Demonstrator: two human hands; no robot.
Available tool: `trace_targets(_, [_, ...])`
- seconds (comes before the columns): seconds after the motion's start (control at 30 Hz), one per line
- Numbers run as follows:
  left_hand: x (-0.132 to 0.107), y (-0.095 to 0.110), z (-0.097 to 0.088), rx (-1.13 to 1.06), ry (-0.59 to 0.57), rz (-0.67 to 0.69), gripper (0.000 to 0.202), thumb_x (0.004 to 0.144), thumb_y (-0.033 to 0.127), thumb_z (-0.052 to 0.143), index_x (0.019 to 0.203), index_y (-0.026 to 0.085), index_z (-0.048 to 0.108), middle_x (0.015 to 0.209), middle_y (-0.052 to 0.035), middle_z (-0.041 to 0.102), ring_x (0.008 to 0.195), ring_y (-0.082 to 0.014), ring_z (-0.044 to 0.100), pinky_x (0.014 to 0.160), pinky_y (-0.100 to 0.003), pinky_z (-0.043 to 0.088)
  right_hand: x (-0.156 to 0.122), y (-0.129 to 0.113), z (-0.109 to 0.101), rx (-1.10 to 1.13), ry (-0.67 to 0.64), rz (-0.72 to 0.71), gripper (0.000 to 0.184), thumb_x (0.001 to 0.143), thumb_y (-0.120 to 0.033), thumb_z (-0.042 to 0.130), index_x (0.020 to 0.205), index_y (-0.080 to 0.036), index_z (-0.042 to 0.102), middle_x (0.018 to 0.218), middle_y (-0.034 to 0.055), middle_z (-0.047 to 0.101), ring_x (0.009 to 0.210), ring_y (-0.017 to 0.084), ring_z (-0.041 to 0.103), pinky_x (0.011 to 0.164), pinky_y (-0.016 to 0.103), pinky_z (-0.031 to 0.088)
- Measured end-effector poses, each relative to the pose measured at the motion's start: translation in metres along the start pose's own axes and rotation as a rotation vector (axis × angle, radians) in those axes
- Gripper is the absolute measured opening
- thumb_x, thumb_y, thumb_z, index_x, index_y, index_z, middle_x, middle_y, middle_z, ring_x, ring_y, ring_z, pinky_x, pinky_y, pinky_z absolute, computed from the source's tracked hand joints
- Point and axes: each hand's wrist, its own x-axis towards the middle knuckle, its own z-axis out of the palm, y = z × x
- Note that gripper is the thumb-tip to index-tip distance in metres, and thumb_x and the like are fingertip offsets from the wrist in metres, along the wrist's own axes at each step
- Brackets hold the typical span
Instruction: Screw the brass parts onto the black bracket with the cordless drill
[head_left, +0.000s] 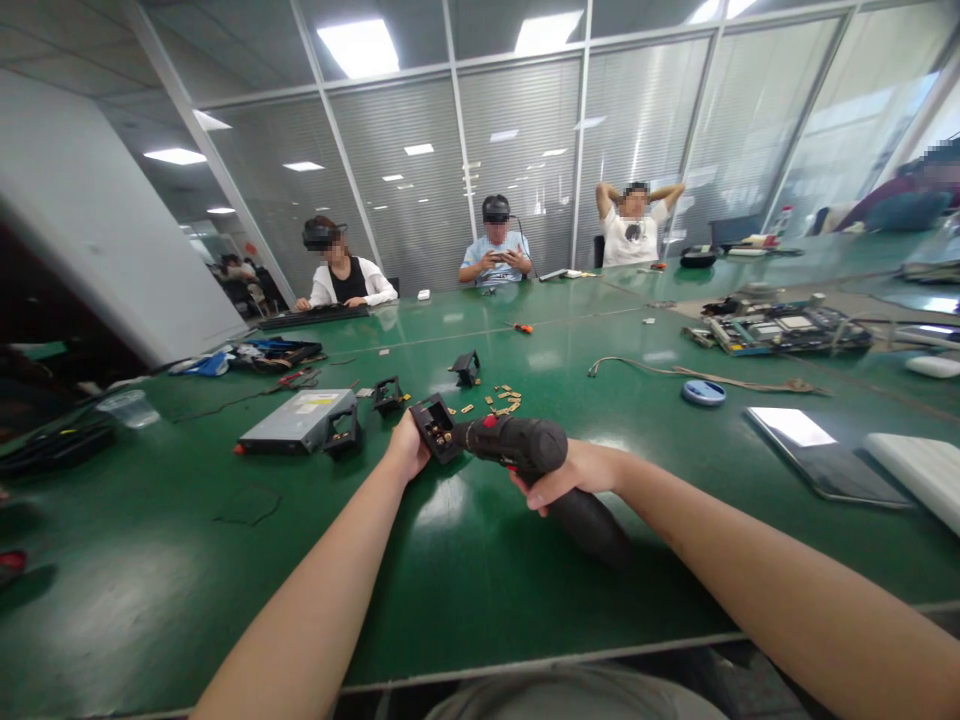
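Observation:
My left hand is closed on a black plastic housing with brass-coloured parts inside it. In my right hand is a black cordless drill with red accents, its fingers wrapped round the grip. The drill points left, its front end at the housing's open side; whether the bit touches a part inside is too small to tell. Just beyond lie several small brass pieces. Similar black housings stand on the green table beyond and to the left of my left hand.
A silver optical drive lies at left, near a clear plastic cup. Toward the right are a blue round lid, a tablet-like slab, a cable and circuit boards. Several people sit across the table.

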Motion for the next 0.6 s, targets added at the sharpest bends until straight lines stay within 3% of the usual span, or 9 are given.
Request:
trace_targets(0.33, [-0.0028,0.0022,0.0058,-0.043,0.076,0.004,0.030,0.093,0.035,0.050,0.101,0.013,0.068,0.073,-0.0080,0.072,0.062,-0.0215,0.070,0.067,-0.035,0.060,0.0002,0.0039,-0.0002,0.016,0.006,-0.017,0.030,0.065,-0.029,0.082,0.079,-0.015,0.059,0.068,-0.0022,0.062,0.060,0.015,0.061,0.058,0.029,0.049])
trace_targets(0.6, [-0.0028,0.0009,0.0052,-0.027,0.067,0.012,0.030,0.095,0.038,0.048,0.095,0.015,0.067,0.074,-0.0091,0.072,0.066,-0.0236,0.071,0.071,-0.037,0.060,-0.0012,-0.0012,0.0000,-0.013,-0.005,-0.024,0.029,0.067,-0.029,0.081,0.080,-0.015,0.060,0.069,-0.0017,0.063,0.060,0.016,0.061,0.059,0.029,0.050])
